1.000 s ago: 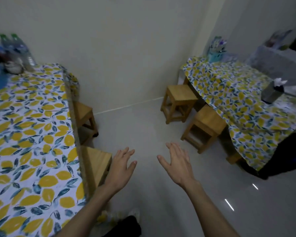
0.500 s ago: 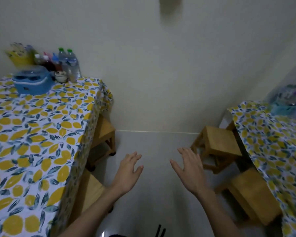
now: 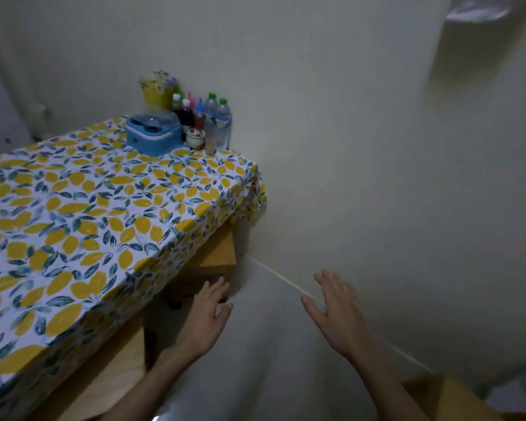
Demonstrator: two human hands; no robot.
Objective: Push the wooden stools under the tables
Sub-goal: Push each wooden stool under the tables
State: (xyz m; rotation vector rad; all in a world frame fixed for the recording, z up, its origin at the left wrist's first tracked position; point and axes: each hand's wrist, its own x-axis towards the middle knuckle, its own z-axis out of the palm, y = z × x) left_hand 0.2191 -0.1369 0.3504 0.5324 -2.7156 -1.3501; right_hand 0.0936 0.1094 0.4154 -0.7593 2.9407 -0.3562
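left grip [image 3: 208, 314]: fingers straight, holding nothing | square wooden stool [image 3: 217, 253] just beyond it, half under lemon-print desk [image 3: 104, 208] | right grip [image 3: 336, 308]: fingers spread, holding nothing

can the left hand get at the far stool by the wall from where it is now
Probably yes. The left hand is open, fingers pointing at the far stool, which sticks out from under the lemon tablecloth with nothing between them. Whether the fingertips already touch it, I cannot tell.
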